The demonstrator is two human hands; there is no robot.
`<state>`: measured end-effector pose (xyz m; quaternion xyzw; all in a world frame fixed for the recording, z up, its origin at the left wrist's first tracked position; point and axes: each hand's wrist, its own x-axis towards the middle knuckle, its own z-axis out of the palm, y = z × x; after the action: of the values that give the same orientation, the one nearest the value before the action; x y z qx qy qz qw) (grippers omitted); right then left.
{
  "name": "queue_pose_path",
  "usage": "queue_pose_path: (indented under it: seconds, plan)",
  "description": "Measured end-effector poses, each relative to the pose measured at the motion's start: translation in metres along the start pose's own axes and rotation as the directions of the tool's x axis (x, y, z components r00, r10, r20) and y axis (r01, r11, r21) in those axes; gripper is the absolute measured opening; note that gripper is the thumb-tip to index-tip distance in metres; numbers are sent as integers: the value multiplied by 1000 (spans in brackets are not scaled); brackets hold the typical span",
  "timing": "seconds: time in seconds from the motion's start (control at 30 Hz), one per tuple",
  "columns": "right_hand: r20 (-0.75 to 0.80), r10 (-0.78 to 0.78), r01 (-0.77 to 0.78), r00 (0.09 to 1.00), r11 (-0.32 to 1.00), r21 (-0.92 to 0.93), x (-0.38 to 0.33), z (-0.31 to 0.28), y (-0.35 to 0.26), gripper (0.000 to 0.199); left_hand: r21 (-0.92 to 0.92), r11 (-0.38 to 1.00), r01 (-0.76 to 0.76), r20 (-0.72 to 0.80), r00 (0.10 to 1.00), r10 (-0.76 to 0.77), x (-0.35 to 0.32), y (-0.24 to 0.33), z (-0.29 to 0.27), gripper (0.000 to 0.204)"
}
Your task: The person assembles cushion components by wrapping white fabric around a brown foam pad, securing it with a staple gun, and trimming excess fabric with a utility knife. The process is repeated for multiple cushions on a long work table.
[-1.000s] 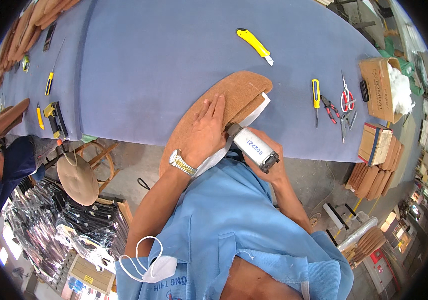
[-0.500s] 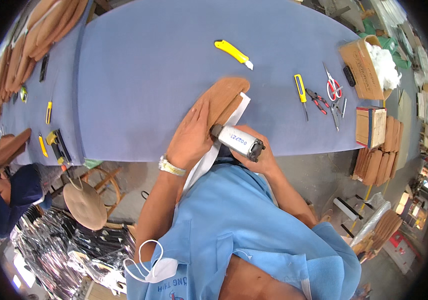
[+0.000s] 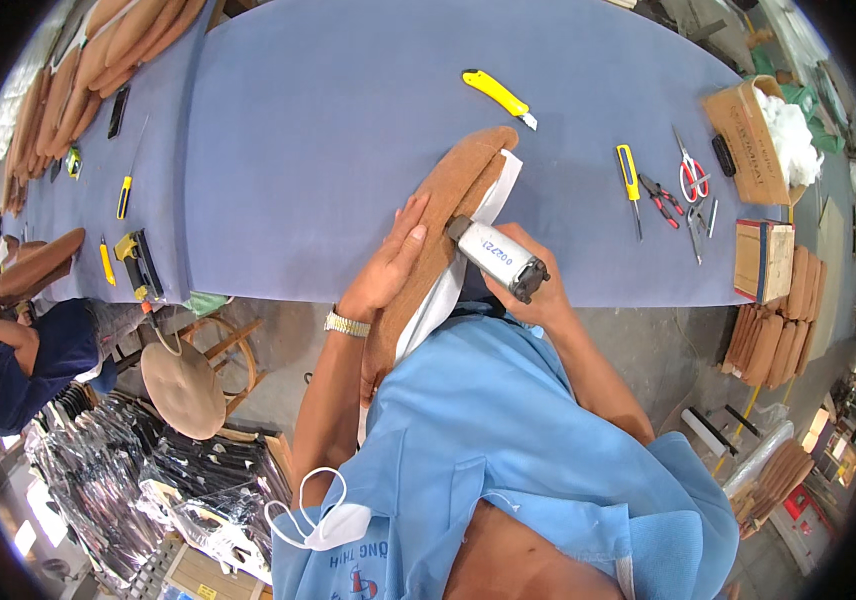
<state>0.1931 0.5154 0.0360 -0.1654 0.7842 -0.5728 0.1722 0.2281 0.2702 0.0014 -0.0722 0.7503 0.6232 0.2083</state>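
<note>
A long brown padded cushion [image 3: 453, 185] lies slanted across the table's near edge, its lower end against my blue shirt. A white strip [image 3: 493, 190] of fabric runs along its right side. My left hand [image 3: 388, 262] holds the cushion by its left side, fingers stretched along it and the thumb over the top. In my right hand [image 3: 536, 280] is a silver staple gun [image 3: 496, 256] with a black end cap. Its black nose touches the cushion beside the white strip; the handle and trigger fingers are mostly hidden beneath the body.
A yellow utility knife [image 3: 496, 92] lies beyond the cushion on the blue table [image 3: 328, 130]. Rightward are a screwdriver [image 3: 629, 175], red-handled scissors [image 3: 693, 180], pliers [image 3: 660, 200] and a carton [image 3: 748, 150] of white stuffing. Another staple gun [image 3: 138, 265] rests at left, near a person [image 3: 48, 340].
My left hand has shifted from flat on top of the cushion to its left side. The cushion looks turned more upright, and the staple gun's nose sits at another spot. The view has shifted.
</note>
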Motion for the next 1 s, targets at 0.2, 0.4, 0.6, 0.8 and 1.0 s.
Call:
queue_pose_path:
  seconds: [0.2, 0.4, 0.6, 0.8, 1.0]
  plan:
    - [30, -9, 10, 1000, 999, -33, 6, -4, -2, 41, 459, 887, -47, -142, 982, 125, -14, 30, 21, 84]
    - [47, -19, 21, 999, 999, -40, 6, -7, 1, 52, 523, 851, 49, -206, 976, 70, -15, 32, 23, 80]
    - [102, -82, 87, 991, 995, -48, 5, -11, 2, 56, 528, 847, 54, -217, 973, 73, -17, 35, 24, 83]
    - [124, 43, -31, 991, 995, -97, 8, -11, -10, 55, 615, 784, 81, -251, 963, 98, -16, 37, 32, 82]
    - [112, 4, 13, 994, 989, -146, 8, -8, -12, 56, 600, 795, 87, -250, 965, 83, -16, 41, 28, 82]
